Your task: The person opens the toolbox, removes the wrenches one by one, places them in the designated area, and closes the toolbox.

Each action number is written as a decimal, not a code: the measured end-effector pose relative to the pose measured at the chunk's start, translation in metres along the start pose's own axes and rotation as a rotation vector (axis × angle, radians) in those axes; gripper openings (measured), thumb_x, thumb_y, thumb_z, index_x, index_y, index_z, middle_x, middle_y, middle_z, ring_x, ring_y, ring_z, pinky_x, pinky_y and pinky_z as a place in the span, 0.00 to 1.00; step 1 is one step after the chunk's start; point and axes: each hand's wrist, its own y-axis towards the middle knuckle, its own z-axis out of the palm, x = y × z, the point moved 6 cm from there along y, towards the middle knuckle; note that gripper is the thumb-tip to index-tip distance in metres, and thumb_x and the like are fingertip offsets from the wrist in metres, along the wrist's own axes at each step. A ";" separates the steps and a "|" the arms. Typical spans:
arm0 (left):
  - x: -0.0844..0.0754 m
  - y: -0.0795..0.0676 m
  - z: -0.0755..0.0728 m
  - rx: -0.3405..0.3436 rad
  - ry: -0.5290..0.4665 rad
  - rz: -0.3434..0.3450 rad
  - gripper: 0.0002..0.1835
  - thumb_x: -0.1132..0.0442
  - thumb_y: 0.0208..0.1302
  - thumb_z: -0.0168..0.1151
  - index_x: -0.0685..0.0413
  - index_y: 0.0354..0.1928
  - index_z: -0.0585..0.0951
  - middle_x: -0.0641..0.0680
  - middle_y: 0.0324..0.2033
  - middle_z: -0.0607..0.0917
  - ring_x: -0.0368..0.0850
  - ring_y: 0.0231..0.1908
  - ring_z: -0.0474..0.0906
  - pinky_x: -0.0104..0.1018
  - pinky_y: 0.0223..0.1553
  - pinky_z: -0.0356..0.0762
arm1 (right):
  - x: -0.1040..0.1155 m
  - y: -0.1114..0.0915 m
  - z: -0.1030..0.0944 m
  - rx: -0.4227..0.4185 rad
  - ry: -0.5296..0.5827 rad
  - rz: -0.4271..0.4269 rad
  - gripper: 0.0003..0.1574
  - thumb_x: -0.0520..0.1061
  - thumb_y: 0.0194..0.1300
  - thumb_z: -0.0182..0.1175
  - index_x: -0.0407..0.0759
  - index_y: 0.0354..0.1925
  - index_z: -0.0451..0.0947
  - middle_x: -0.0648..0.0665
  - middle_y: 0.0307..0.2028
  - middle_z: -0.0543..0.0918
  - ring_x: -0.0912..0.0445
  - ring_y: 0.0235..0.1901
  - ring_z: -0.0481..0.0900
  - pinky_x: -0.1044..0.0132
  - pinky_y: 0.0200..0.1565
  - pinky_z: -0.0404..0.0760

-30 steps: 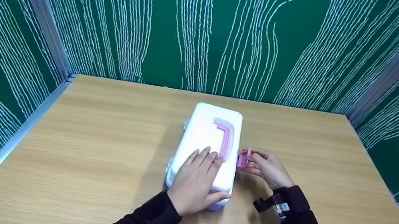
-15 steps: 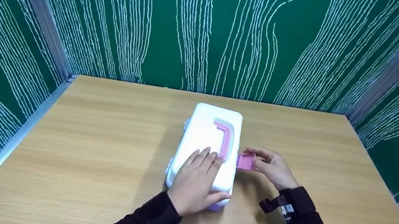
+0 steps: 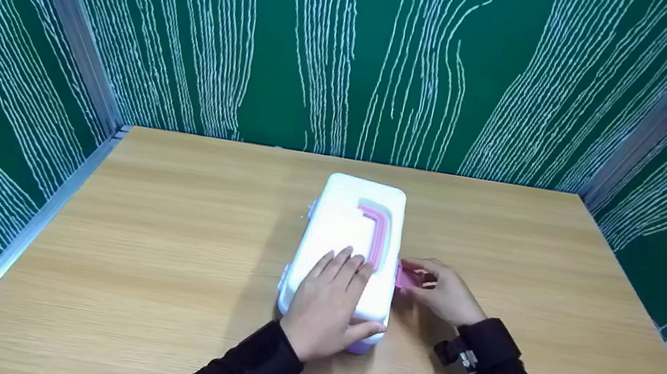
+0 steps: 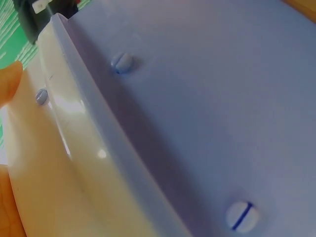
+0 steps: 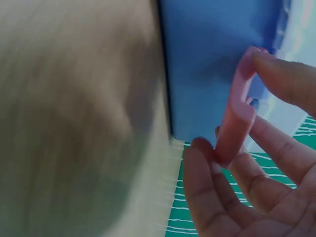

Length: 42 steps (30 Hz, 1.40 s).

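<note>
A case with a white lid [image 3: 342,215] and a lilac lower part [image 5: 207,69] lies lengthwise on the table. A pink carrying handle [image 3: 378,238] lies folded into the lid's recess. My left hand [image 3: 323,310] rests flat on the near half of the lid, fingers straight. From the case's right side a pink latch [image 5: 237,113] sticks out, and my right hand [image 3: 447,294] holds it between thumb and fingers. In the left wrist view, the lilac wall [image 4: 207,98] fills most of the frame, and only bits of the left fingers [image 4: 7,84] show at the left edge.
The wooden table [image 3: 162,239] extends on both sides of the case. Green walls with white lines [image 3: 356,49] enclose it at the back and sides. Small hinges [image 3: 284,277] sit along the case's left side.
The pink latch has swung from upright outward and down, away from the lid. My right hand has followed it and now sits slightly lower. The left hand and the case have stayed put.
</note>
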 end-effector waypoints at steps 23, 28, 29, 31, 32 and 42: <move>-0.002 0.000 0.000 0.036 0.016 0.001 0.45 0.27 0.60 0.52 0.55 0.68 0.69 0.56 0.64 0.76 0.54 0.69 0.65 0.47 0.71 0.61 | 0.000 0.003 0.023 0.031 0.150 0.092 0.29 0.33 0.61 0.63 0.25 0.59 0.68 0.27 0.52 0.81 0.41 0.47 0.82 0.62 0.48 0.82; -0.004 0.001 -0.001 0.078 0.035 0.010 0.46 0.28 0.63 0.49 0.56 0.69 0.67 0.58 0.66 0.73 0.55 0.70 0.64 0.49 0.71 0.60 | -0.002 0.002 0.024 0.066 0.230 0.129 0.31 0.33 0.64 0.58 0.24 0.63 0.65 0.25 0.57 0.76 0.41 0.51 0.81 0.66 0.49 0.83; -0.005 0.001 -0.002 0.076 0.038 0.016 0.45 0.28 0.62 0.50 0.56 0.70 0.67 0.59 0.66 0.73 0.56 0.70 0.64 0.49 0.71 0.61 | -0.003 0.002 0.024 0.067 0.254 0.142 0.31 0.33 0.64 0.57 0.25 0.64 0.64 0.25 0.59 0.75 0.42 0.52 0.81 0.66 0.49 0.83; -0.007 0.002 -0.004 0.069 0.051 0.036 0.45 0.28 0.61 0.52 0.53 0.71 0.66 0.61 0.67 0.72 0.57 0.70 0.64 0.50 0.71 0.61 | -0.002 0.001 0.025 0.065 0.309 0.169 0.31 0.33 0.66 0.53 0.25 0.66 0.62 0.24 0.61 0.73 0.43 0.53 0.80 0.66 0.50 0.83; -0.009 0.002 -0.005 0.065 0.059 0.052 0.45 0.29 0.60 0.53 0.50 0.71 0.66 0.61 0.67 0.71 0.58 0.70 0.64 0.50 0.71 0.62 | -0.002 0.001 0.026 0.062 0.337 0.182 0.32 0.33 0.67 0.52 0.25 0.67 0.61 0.24 0.62 0.72 0.44 0.54 0.80 0.65 0.51 0.83; -0.022 0.010 0.002 0.170 0.087 0.161 0.44 0.31 0.47 0.68 0.33 0.68 0.68 0.60 0.72 0.63 0.62 0.70 0.62 0.56 0.70 0.60 | 0.009 -0.001 0.031 -0.048 0.373 0.267 0.31 0.39 0.72 0.47 0.29 0.70 0.61 0.29 0.66 0.69 0.46 0.59 0.75 0.69 0.54 0.78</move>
